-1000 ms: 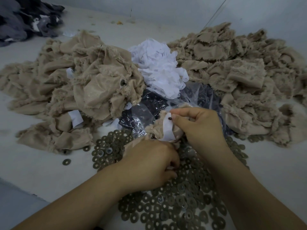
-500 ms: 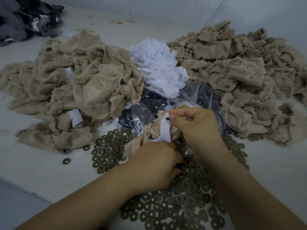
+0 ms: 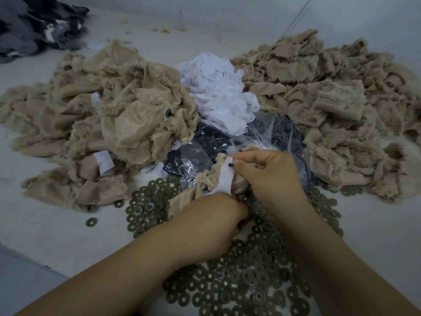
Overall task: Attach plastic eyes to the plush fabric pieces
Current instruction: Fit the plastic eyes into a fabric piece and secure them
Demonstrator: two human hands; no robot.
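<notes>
A small beige plush piece [image 3: 214,174] with a white backing patch [image 3: 224,179] is held up between my hands. A small black plastic eye [image 3: 230,165] pokes out of the white patch. My right hand [image 3: 268,179] pinches the top of the piece right beside the eye. My left hand [image 3: 209,224] is curled low at the bottom of the piece, over the grey washers; what its fingers hold is hidden. A clear plastic bag of dark eyes [image 3: 205,151] lies just behind the piece.
Grey washers [image 3: 239,270] are spread over the white table in front of me. Beige plush piles lie at the left [image 3: 114,115] and right [image 3: 330,99], white patches [image 3: 218,92] between them. Dark fabric [image 3: 34,23] sits far left.
The plush piece and my right hand have risen slightly and shifted a little left; the eye now stands clear on the white patch. My left hand stays low.
</notes>
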